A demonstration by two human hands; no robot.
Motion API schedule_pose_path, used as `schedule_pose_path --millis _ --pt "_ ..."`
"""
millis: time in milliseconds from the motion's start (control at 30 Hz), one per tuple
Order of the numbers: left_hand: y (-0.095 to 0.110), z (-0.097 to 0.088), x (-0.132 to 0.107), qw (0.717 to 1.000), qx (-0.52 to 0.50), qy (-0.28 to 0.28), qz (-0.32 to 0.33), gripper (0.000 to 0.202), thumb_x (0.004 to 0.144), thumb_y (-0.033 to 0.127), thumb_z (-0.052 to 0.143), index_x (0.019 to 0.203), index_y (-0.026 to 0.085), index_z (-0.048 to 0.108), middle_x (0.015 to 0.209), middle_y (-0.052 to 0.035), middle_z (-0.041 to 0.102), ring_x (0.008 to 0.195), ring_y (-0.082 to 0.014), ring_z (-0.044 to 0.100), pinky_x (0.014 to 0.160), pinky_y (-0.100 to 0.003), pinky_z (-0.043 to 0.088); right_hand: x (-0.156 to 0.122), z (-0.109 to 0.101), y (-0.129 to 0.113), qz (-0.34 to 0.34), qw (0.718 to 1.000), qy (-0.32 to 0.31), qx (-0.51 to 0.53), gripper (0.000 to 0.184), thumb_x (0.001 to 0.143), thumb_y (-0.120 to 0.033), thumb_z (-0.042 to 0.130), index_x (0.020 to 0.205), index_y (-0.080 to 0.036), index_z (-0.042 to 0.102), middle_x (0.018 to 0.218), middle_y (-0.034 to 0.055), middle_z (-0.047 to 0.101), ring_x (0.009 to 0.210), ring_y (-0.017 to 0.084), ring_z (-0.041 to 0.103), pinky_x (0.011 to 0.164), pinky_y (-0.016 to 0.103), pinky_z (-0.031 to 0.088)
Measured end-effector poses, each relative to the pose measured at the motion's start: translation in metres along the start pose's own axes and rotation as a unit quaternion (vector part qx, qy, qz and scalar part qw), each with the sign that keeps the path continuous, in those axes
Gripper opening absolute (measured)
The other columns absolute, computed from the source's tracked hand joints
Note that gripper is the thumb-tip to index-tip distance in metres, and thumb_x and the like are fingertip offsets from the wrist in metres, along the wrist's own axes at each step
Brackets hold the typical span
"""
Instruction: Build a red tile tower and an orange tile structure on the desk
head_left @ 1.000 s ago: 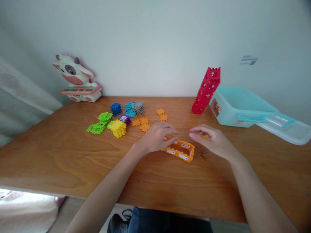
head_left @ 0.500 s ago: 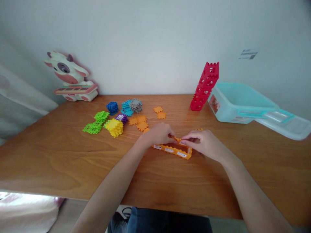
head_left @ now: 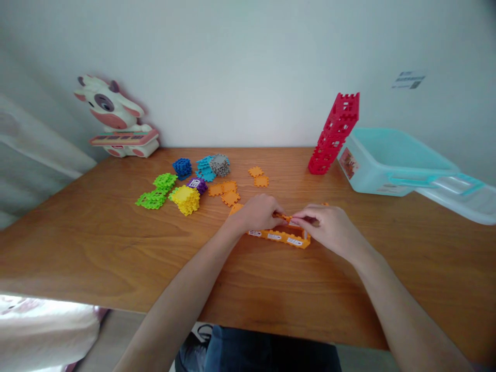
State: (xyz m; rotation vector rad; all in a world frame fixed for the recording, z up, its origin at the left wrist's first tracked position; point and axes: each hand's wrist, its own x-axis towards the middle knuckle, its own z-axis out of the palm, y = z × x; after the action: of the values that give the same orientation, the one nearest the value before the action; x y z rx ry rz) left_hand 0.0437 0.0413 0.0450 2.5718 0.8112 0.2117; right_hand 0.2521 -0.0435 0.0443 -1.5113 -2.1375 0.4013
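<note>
A low orange frame of interlocking tiles (head_left: 279,237) lies on the table, with white-marked windows along its near side. My left hand (head_left: 260,213) reaches over its far side, fingers pinched on a small orange tile (head_left: 285,218). From the right, my right hand (head_left: 320,222) pinches the same far edge between thumb and fingertips. The fingers partly cover the tile, so how it joins the frame cannot be made out. Several loose flat orange tiles (head_left: 230,198) lie beyond my left hand.
A tall red tile tower (head_left: 334,137) leans in view at the back, beside a turquoise bin (head_left: 387,178) with its lid (head_left: 457,199). Green (head_left: 152,199), yellow (head_left: 186,200), purple (head_left: 198,186), blue (head_left: 182,168) and grey tiles (head_left: 220,165) sit left. A cow toy keyboard (head_left: 124,138) stands back left.
The view has shifted slightly. Both hands stay at the far side of the orange frame, with the fingertips a little closer together on the tile.
</note>
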Motion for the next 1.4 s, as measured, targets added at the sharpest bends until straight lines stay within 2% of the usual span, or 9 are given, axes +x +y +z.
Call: schedule_pose_path --millis 133,233,333,433,533,633,933,1167,1400 --pt "0.0 -0.002 -0.002 1.0 -0.009 0.004 -0.005 0.027 0.092 0.036 0.065 0.076 0.018 0.077 0.061 0.0015 0.062 0.054 -0.0101 0.044 0.055 -0.027 0.024 0.0 -0.002 -0.003 0.018 0.998 0.018 0.054 0.017 0.094 -0.038 0.066 0.1 -0.027 0.077 0.097 0.0045 0.08 0.086 0.023 0.074 0.076 0.036 0.057" --pt "0.001 -0.002 -0.004 1.0 -0.013 0.01 -0.003 0.025 0.092 0.037 0.065 0.081 0.019 0.078 0.065 0.0011 0.065 0.057 -0.0108 0.048 0.056 -0.026 0.026 -0.003 -0.008 -0.013 -0.05 0.997 0.033 0.052 0.019 0.096 -0.042 0.065 0.093 -0.026 0.075 0.098 0.0052 0.078 0.091 0.023 0.072 0.081 0.036 0.055" --pt "0.003 -0.002 -0.004 1.0 -0.003 0.004 0.003 0.022 0.09 0.034 0.066 0.078 0.019 0.078 0.066 0.0003 0.065 0.059 -0.0123 0.05 0.055 -0.027 0.026 -0.006 -0.008 -0.022 -0.113 0.993 -0.007 0.013 0.021 0.098 -0.042 0.063 0.09 -0.026 0.075 0.094 0.0041 0.077 0.086 0.021 0.07 0.079 0.036 0.053" --pt "0.003 -0.001 -0.004 1.0 0.016 0.007 -0.005 0.021 0.088 0.031 0.066 0.075 0.019 0.077 0.067 -0.001 0.066 0.059 -0.0134 0.05 0.055 -0.028 0.025 -0.008 0.0 -0.025 -0.134 0.987 -0.045 -0.081 0.015 0.092 -0.04 0.073 0.097 -0.025 0.076 0.095 0.0042 0.079 0.089 0.026 0.07 0.081 0.041 0.051" --pt "0.003 -0.001 -0.003 0.999 0.029 0.015 -0.02 0.021 0.087 0.032 0.065 0.075 0.02 0.077 0.068 -0.0023 0.068 0.059 -0.0147 0.05 0.055 -0.029 0.024 -0.007 0.011 -0.025 -0.124 0.98 -0.08 -0.135 0.013 0.09 -0.036 0.077 0.097 -0.025 0.077 0.097 0.0039 0.08 0.093 0.028 0.07 0.083 0.044 0.049" --pt "0.004 0.0 -0.004 0.999 0.035 0.014 -0.033 0.024 0.087 0.035 0.063 0.073 0.02 0.077 0.067 -0.0028 0.067 0.058 -0.0152 0.05 0.055 -0.029 0.024 -0.006 0.019 -0.026 -0.1 0.978 -0.094 -0.156 0.009 0.095 -0.032 0.071 0.093 -0.026 0.078 0.095 0.0033 0.08 0.093 0.028 0.072 0.084 0.044 0.044" --pt "0.003 0.004 -0.001 0.998 0.047 0.019 -0.033 0.024 0.088 0.034 0.061 0.076 0.022 0.078 0.067 -0.0041 0.068 0.06 -0.017 0.053 0.055 -0.029 0.026 -0.006 0.019 -0.028 -0.097 0.978 -0.083 -0.166 0.014 0.094 -0.028 0.072 0.081 -0.026 0.076 0.086 0.0011 0.08 0.084 0.024 0.071 0.081 0.041 0.034" --pt "0.007 0.003 -0.002 0.997 0.054 0.022 -0.045 0.026 0.087 0.033 0.059 0.079 0.022 0.08 0.07 -0.0053 0.071 0.062 -0.0176 0.056 0.056 -0.029 0.027 -0.003 0.021 -0.027 -0.084 0.978 -0.086 -0.171 0.013 0.095 -0.028 0.071 0.083 -0.026 0.077 0.088 0.0015 0.08 0.086 0.025 0.071 0.081 0.041 0.033" --pt "0.006 0.004 -0.002 0.997 0.041 0.021 -0.054 0.025 0.087 0.033 0.059 0.082 0.022 0.081 0.072 -0.0062 0.072 0.066 -0.0191 0.06 0.06 -0.029 0.034 -0.004 0.02 -0.027 -0.097 0.978 -0.093 -0.16 0.013 0.096 -0.028 0.07 0.084 -0.025 0.076 0.091 0.0021 0.08 0.087 0.024 0.072 0.082 0.041 0.035"
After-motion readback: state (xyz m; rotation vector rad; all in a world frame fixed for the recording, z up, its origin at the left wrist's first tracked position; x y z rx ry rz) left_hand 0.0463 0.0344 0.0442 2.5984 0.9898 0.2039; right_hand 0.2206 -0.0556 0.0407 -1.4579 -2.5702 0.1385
